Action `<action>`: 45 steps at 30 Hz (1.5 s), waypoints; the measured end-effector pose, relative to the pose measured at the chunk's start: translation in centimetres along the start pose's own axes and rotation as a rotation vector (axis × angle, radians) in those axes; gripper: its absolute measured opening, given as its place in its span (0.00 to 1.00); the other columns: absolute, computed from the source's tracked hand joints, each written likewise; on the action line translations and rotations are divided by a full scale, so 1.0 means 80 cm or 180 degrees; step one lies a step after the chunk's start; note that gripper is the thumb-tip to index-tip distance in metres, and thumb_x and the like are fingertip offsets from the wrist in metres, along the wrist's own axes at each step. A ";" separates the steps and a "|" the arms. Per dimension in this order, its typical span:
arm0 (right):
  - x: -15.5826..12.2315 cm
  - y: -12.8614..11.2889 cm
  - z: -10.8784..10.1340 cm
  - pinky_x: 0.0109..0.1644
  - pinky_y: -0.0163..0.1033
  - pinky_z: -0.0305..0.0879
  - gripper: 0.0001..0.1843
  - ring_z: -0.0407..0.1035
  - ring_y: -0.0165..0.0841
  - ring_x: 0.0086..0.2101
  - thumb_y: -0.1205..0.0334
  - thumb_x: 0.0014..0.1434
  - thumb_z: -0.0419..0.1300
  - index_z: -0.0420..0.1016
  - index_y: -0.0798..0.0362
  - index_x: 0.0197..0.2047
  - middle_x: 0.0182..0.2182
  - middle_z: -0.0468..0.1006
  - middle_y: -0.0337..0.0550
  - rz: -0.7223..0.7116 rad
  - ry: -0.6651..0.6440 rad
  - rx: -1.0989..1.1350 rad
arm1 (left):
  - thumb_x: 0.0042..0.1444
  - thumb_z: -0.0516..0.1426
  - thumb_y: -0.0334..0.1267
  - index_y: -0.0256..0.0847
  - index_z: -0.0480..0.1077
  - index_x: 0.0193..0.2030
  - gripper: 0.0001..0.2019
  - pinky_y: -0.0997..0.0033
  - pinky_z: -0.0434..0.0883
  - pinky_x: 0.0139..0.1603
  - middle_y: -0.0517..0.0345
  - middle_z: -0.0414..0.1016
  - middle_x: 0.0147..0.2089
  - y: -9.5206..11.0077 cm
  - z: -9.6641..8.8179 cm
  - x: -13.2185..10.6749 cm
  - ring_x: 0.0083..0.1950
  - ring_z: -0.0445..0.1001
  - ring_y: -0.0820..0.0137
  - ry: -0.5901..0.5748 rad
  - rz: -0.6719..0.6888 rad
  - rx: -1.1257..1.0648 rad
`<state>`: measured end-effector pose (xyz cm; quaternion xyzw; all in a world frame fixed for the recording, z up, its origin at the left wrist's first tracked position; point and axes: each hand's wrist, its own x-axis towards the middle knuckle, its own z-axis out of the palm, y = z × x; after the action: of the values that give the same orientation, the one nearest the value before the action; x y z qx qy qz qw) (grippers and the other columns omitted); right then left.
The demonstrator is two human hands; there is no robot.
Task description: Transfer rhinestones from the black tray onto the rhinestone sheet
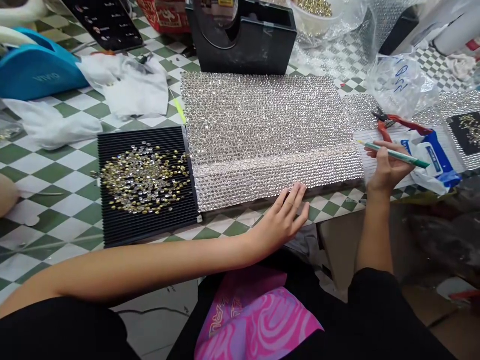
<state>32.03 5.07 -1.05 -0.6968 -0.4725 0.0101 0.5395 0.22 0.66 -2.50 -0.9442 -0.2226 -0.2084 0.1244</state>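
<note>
A wide sheet of clear rhinestones [270, 115] lies on the table, with a paler strip [262, 160] running across it. My left hand [287, 212] rests with its fingers stretched out at the sheet's near edge. At the sheet's right end, my right hand [390, 167] grips a green and white pencil [403, 155], its yellowish tip pointing left toward the stones. To the left of the sheet, a black ridged tray [112, 232] holds a pile of loose clear and gold-backed rhinestones [142, 175].
Behind the sheet stands a black tape dispenser [247, 45]. Red-handled pliers [405, 122] and a blue and white packet [435, 157] lie by my right hand. White cloths [131, 82], a blue dispenser [41, 70] and a phone [107, 22] occupy the left.
</note>
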 end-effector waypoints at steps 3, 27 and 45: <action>0.000 -0.003 0.002 0.44 0.60 0.72 0.06 0.74 0.40 0.36 0.46 0.54 0.58 0.75 0.30 0.36 0.37 0.79 0.33 0.0040 -0.0021 0.0041 | 0.61 0.54 0.44 0.32 0.64 0.60 0.24 0.53 0.64 0.68 0.33 0.65 0.67 -0.001 -0.001 0.000 0.68 0.67 0.51 0.0016 -0.0013 0.0019; 0.000 -0.002 0.013 0.36 0.42 0.73 0.15 0.75 0.34 0.32 0.54 0.55 0.58 0.75 0.57 0.38 0.35 0.77 0.49 0.0148 0.0250 0.0247 | 0.61 0.54 0.43 0.32 0.64 0.60 0.24 0.52 0.61 0.68 0.33 0.65 0.67 -0.001 -0.001 0.000 0.68 0.67 0.52 -0.0012 -0.0015 -0.0023; -0.007 0.000 0.011 0.39 0.41 0.74 0.18 0.75 0.31 0.33 0.51 0.58 0.58 0.76 0.53 0.46 0.41 0.78 0.45 0.0010 0.0241 0.0097 | 0.61 0.54 0.48 0.33 0.63 0.62 0.27 0.51 0.60 0.69 0.31 0.63 0.68 -0.003 0.003 -0.004 0.69 0.65 0.51 -0.0054 0.0059 0.0110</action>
<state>31.26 5.35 -1.64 -0.6892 -0.4504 -0.0083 0.5675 -0.05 0.81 -2.81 -0.9457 -0.2185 -0.1954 0.1407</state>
